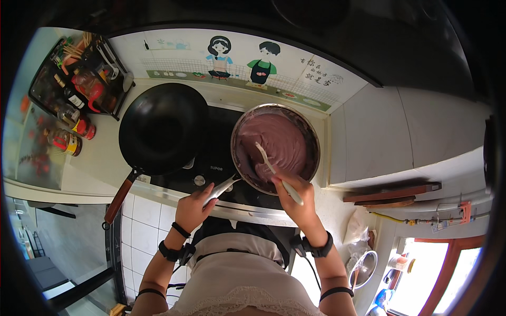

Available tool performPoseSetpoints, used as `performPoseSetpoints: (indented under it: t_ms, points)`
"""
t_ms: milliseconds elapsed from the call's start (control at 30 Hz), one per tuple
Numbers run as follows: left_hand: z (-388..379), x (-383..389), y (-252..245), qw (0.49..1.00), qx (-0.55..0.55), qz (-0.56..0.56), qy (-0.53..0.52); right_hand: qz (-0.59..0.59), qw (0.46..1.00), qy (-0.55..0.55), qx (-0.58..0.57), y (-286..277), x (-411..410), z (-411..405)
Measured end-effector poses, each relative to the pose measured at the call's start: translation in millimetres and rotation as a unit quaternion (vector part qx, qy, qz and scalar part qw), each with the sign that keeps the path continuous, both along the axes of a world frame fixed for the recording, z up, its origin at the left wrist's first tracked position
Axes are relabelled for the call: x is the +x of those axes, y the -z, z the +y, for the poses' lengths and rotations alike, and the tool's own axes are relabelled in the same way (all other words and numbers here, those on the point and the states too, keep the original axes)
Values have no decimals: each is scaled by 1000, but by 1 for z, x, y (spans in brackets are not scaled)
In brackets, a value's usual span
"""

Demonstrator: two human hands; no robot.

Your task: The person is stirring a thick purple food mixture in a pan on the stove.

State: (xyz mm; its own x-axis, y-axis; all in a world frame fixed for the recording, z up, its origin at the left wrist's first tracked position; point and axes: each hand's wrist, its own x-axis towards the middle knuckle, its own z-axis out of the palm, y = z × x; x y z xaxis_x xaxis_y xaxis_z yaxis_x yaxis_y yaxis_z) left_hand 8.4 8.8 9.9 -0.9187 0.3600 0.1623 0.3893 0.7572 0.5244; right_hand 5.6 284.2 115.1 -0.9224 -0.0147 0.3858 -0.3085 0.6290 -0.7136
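A metal pan holding a thick, purplish paste is on the right side of the black cooktop. My left hand grips the pan's silvery handle near its end. In my right hand is a pale spoon or spatula, slanting down into the paste, its far end partly sunk in it. The paste shows curved swirl marks, and dark residue coats the pan's inner wall. Left of the pan sits a black wok, its brown wooden handle reaching over the counter's front edge.
At the back left stands a black rack with bottles and utensils, with lidded jars in front. A tiled wall borders the cooktop's right. Wooden boards and a yellow hose are on the right. A dark range hood hangs above.
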Motion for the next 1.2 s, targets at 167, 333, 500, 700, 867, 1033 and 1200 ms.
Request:
performPoseSetpoints:
  t_ms: [167, 333, 500, 700, 867, 1033, 1200]
  points:
    - [-2, 1, -3, 1000, -11, -18, -4, -35, 997, -64, -35, -6, 27, 8]
    - [-1, 0, 0, 1000, -5, -1, 2, -5, 997, -58, -40, 14, 13, -10]
    - [-1, -1, 1, 1000, -11, 2, 4, 17, 996, -10, 88, 34, -28, -37]
    - [-2, -1, 1, 1000, -5, 16, 6, -3, 987, 150, 49, 20, -77, 17]
    - [-2, -1, 4, 1000, -3, 9, 4, -28, 989, 143, -1, -20, -27, 59]
    - [-3, 0, 4, 1000, 0, 7, 3, -71, 988, -90, 107, -51, 47, 71]
    - [-2, -1, 1, 1000, -8, 3, 4, -150, 967, -153, 135, -54, 75, 71]
